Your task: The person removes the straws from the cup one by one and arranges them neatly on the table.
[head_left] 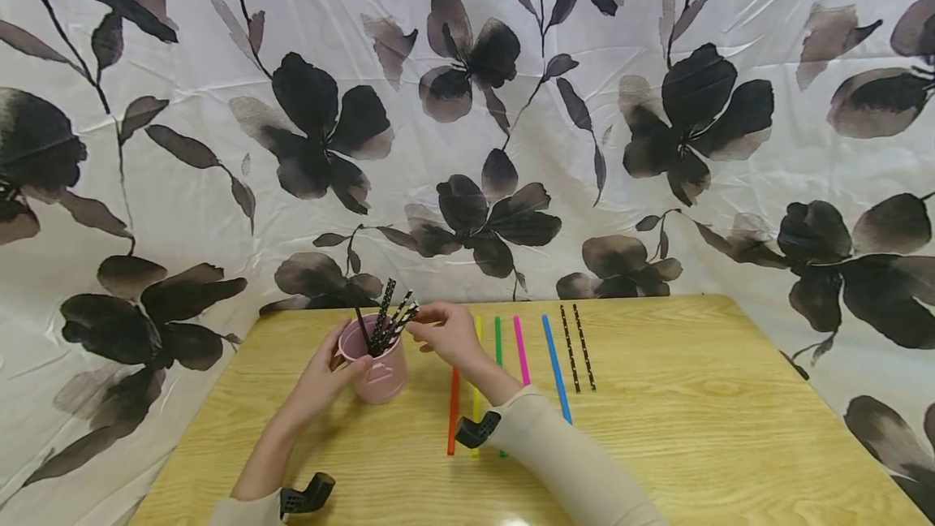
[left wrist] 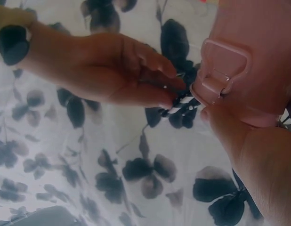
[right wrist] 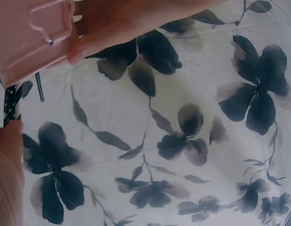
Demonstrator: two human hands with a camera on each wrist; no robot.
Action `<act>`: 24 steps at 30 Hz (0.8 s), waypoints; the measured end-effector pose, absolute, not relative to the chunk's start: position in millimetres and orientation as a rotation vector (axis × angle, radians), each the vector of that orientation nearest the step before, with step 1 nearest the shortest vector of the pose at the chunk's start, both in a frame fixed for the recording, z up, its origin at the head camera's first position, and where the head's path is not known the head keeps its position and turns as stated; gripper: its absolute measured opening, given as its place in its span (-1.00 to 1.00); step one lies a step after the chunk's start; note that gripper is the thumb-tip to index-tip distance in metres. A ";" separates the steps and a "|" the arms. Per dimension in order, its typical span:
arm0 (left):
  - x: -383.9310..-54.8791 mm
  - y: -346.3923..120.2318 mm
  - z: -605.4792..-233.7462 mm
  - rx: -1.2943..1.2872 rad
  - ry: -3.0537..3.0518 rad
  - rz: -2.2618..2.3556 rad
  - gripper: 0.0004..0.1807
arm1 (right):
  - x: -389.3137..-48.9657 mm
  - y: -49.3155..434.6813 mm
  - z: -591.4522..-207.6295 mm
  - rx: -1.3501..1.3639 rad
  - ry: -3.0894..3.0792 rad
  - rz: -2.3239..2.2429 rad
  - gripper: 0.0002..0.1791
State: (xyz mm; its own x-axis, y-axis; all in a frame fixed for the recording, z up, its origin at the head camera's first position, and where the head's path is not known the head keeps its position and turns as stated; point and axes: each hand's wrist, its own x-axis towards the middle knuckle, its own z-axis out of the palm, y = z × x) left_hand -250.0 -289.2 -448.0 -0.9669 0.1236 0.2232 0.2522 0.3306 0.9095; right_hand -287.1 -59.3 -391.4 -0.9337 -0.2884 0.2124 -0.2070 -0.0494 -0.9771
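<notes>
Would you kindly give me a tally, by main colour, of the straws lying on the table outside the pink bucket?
Red straw: 1
Yellow straw: 1
Green straw: 1
Pink straw: 1
Blue straw: 1
Black patterned straws: 2
Total: 7

The person wears plain cream sleeves: the right sleeve [head_left: 566,457] runs smooth along the forearm to a slightly gathered cuff [head_left: 513,403], while of the left sleeve [head_left: 244,512] just the end shows at the lower edge of the head view. A black left wrist camera [head_left: 310,494] and a matching right wrist camera [head_left: 478,430] have stubby, bent bodies dotted with small holes. Both the left hand [head_left: 332,368] and the right hand [head_left: 454,341] are bare.
</notes>
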 end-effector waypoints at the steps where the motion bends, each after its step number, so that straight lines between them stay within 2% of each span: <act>1: -250.5 -289.1 -449.3 -0.347 -2.472 -1.712 -0.18 | -287.2 -60.1 -392.0 -0.539 2.126 -2.180 -0.78; 13: -250.3 -286.4 -447.4 -0.345 -2.475 -1.721 -0.18 | -307.6 -78.7 -420.8 -0.529 2.096 -2.291 -0.83; 24: -251.2 -286.2 -445.1 -0.344 -2.485 -1.710 -0.19 | -294.6 -80.4 -410.3 -0.565 2.089 -2.286 -0.82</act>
